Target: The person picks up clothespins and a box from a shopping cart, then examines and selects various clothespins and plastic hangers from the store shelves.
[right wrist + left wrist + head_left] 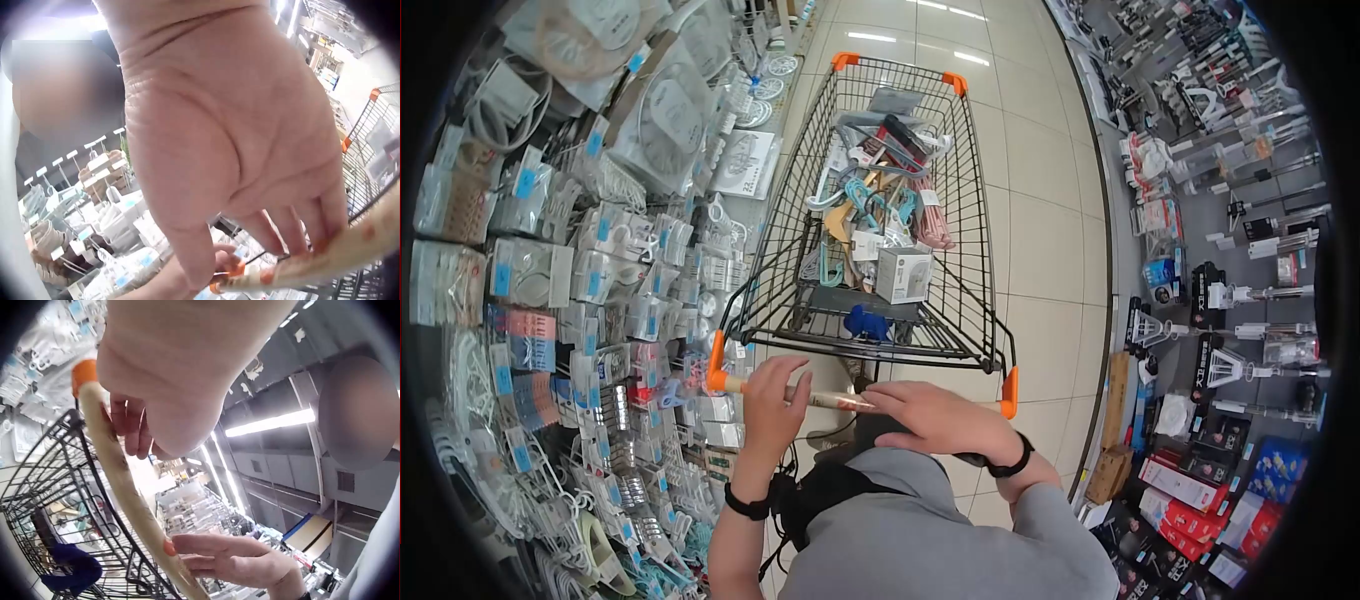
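Note:
A shopping cart [985, 215] of black wire with orange corners stands in front of me. Its cream handle bar [840, 401] runs between orange end pieces. My left hand [773, 405] rests with relaxed fingers on the bar's left part, close to the orange end; in the left wrist view its fingertips [129, 428] lie against the bar. Across the bar's middle and right lies my right hand [935, 415], its fingers extended. The right wrist view shows that palm [250, 125] spread, the fingertips touching the bar and the thumb apart from it.
Hangers [840, 222], a white box [904, 275] and other packaged goods fill the cart. A blue item [866, 322] sits near its handle end. Shelves of packaged goods [530, 270] line the left; hanging tools and boxes [1185, 490] line the right. Tiled floor [1040, 240] runs between.

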The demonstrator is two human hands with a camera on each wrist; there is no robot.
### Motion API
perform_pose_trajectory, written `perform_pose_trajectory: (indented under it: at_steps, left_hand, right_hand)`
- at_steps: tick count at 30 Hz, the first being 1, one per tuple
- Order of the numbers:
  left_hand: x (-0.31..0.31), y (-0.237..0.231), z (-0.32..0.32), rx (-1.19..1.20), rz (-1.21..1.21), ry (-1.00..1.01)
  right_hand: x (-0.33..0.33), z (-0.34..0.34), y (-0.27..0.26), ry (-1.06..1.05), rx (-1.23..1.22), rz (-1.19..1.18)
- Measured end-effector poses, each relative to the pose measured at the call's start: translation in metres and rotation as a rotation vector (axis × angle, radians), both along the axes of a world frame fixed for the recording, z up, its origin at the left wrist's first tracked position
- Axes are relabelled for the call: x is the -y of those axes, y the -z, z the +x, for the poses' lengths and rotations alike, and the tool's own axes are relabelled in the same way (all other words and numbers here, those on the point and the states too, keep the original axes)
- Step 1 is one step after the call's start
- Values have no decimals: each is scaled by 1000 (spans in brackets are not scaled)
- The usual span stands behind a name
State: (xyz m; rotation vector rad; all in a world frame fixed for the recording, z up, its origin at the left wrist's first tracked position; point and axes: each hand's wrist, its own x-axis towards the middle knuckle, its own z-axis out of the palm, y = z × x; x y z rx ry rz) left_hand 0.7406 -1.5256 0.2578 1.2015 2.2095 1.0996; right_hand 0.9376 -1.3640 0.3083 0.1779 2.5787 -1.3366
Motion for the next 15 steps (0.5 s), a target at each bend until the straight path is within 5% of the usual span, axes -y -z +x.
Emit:
perform_pose_trajectory:
  at_steps: [2, 5, 10, 15]
  left_hand:
    - [-16, 20, 0, -191, -13, 53]
    - [-18, 27, 4, -235, -284, 26]
    - [-18, 24, 5, -196, -385, -55]
    - [-21, 16, 5, -165, -366, -71]
  right_hand:
    - [-28, -1, -26, -2, -25, 46]
    - [-66, -6, -47, 24, -99, 125]
    - [-131, -27, -89, 101, -42, 349]
    - [-183, -67, -34, 123, -48, 100]
